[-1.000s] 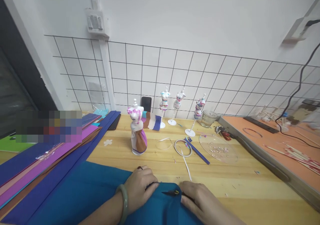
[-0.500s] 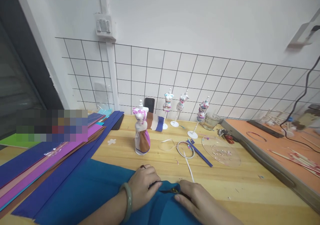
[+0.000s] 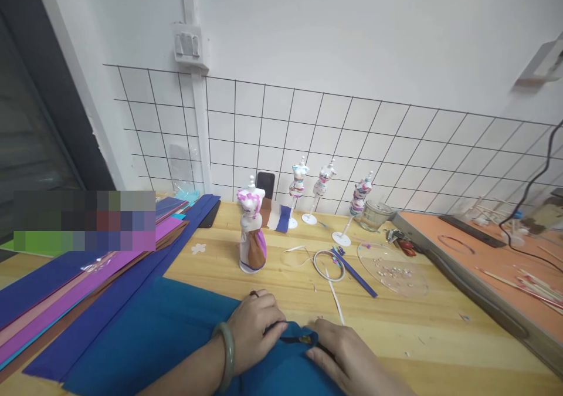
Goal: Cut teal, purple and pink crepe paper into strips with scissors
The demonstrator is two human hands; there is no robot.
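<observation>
A large teal sheet (image 3: 149, 331), thin like paper or cloth, lies across the front of the table. My left hand (image 3: 257, 325), with a jade bangle on the wrist and a ring, pinches its far edge. At the right my right hand (image 3: 341, 349) is closed around dark scissors (image 3: 304, 339). Their gold-coloured pivot and a dark blade show between the hands, against the raised, curled edge of the sheet. The handles are mostly hidden in the hand. Beyond the hands stands a small white dress form (image 3: 251, 208) with pink paint and a brown, white and purple skirt.
Coloured folded sheets (image 3: 101, 267) lie at left. Three painted dress forms (image 3: 324, 179), a phone (image 3: 265, 185) and a glass jar (image 3: 375, 215) stand along the wall. A tape ring (image 3: 329, 278), blue strip (image 3: 356, 274) and clear disc (image 3: 391, 287) lie mid-table. An orange-topped board (image 3: 466, 278) borders the right.
The view has turned slightly left. My right hand and the scissors have shifted a little against the sheet, whose edge curls up more around the blades. My left hand keeps its hold.
</observation>
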